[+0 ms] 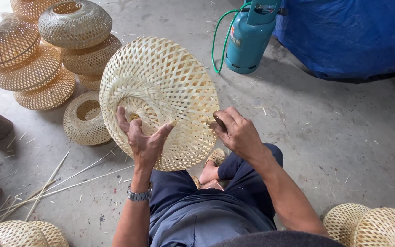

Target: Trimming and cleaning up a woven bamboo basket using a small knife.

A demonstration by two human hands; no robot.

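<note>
I hold a round woven bamboo shade [170, 82] up in front of me, tilted so its open ring faces me. My left hand [143, 137] grips its lower rim, fingers hooked into the opening. My right hand [236, 130] is closed on a small dark tool pressed against the shade's right edge. A metal watch sits on my left wrist. My legs in dark blue trousers are folded beneath the shade.
Finished woven shades [60, 50] are stacked at the back left, one more [85, 120] lies on the floor beside them. More shades [371, 226] sit at bottom right and bottom left. Long bamboo strips [56, 183] lie on the concrete. A teal gas cylinder [248, 41] and blue tarp [353, 32] stand behind.
</note>
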